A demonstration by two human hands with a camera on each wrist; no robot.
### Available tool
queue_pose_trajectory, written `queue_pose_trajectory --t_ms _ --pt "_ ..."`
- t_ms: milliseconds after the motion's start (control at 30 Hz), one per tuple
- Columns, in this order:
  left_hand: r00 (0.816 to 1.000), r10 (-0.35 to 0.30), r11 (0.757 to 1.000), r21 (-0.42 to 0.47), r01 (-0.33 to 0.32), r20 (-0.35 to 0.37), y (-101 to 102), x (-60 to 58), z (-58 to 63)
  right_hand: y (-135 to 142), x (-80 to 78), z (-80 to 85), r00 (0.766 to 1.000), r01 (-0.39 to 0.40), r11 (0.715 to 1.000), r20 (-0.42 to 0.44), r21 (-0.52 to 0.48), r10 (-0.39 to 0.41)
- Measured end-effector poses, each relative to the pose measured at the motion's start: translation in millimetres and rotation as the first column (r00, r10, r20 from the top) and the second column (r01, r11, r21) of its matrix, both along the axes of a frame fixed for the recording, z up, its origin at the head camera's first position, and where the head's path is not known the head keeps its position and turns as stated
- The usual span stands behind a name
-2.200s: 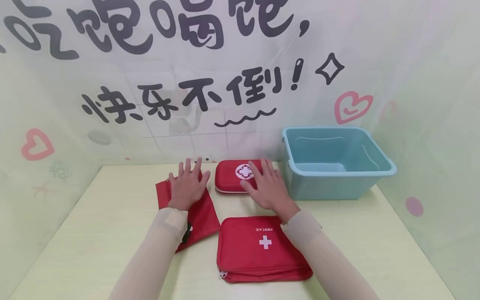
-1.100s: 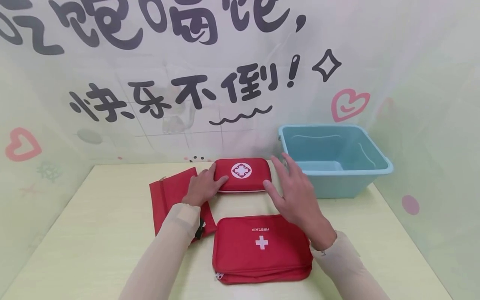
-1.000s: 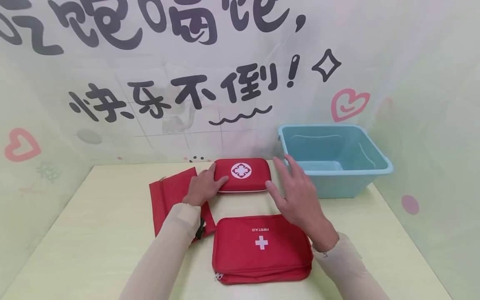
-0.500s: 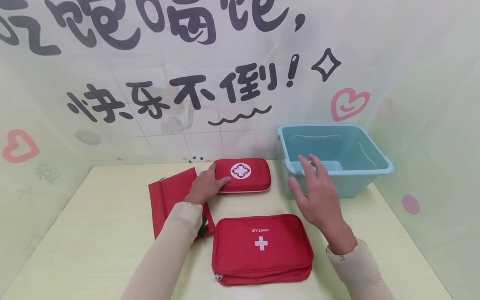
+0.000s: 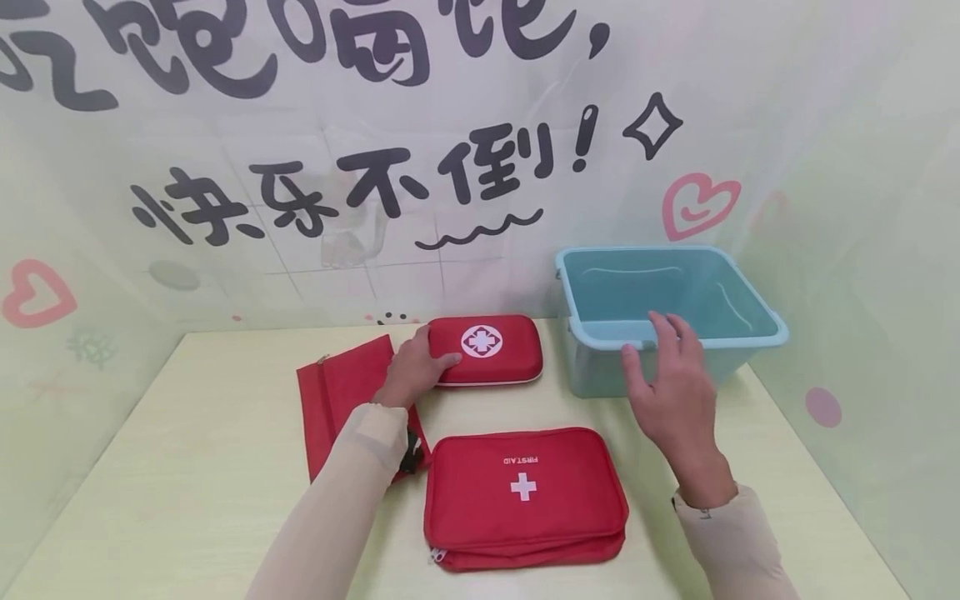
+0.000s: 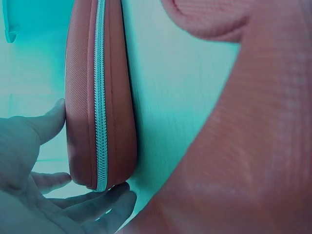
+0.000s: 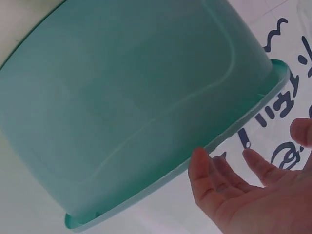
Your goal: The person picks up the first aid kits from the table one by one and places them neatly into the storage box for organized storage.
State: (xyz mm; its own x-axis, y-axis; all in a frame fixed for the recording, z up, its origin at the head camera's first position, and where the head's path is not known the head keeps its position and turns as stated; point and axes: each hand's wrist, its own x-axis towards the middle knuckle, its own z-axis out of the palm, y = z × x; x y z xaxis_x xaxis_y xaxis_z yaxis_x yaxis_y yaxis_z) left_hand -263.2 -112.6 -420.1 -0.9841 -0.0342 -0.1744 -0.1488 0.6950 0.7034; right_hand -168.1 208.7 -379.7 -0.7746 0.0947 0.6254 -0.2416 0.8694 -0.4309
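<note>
A red zippered hard case (image 5: 510,346) with a white cross emblem lies by the back wall. My left hand (image 5: 414,367) holds its left end, thumb on top. In the left wrist view the fingers (image 6: 105,202) curve round the end of the case beside its zipper. My right hand (image 5: 677,400) is held in front of the light blue plastic bin (image 5: 738,342), fingers spread and relaxed, with nothing in it. The right wrist view has those fingertips (image 7: 199,158) right at the bin's rim.
A flat red pouch (image 5: 330,375) lies under the left forearm. Nearer me is a red first-aid bag (image 5: 480,508) with a white cross. The pale table (image 5: 187,467) meets a printed curtain (image 5: 495,275) at the back.
My left hand moved from over the flat pouch to the hard case and took hold of its left end. My right hand left the case, moving right to the bin's front.
</note>
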Motion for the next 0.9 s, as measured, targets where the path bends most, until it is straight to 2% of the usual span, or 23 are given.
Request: queue_pose_trajectory --t_ms 267,467,667,900 --pt "0.999 0.045 0.996 0.074 -0.045 0.006 3.9 -2.8 -0.8 21.7 -3.8 -0.1 0.992 0.123 0.988 -0.016 -0.097 -0.125" --pt "0.997 0.072 0.993 0.092 -0.072 -0.001 4.9 -2.2 -1.8 42.6 -9.2 -3.5 0.967 0.25 0.955 -0.016 -0.162 -0.255" --pt "0.996 0.095 0.992 0.09 -0.094 0.0 6.4 -3.3 -4.5 65.0 -13.6 -4.9 0.942 0.334 0.917 0.091 -0.218 -0.322" --pt "0.994 0.109 0.989 0.106 -0.107 -0.014 7.1 -4.5 -3.7 78.8 -16.0 -7.9 0.919 0.381 0.892 0.206 -0.244 -0.336"
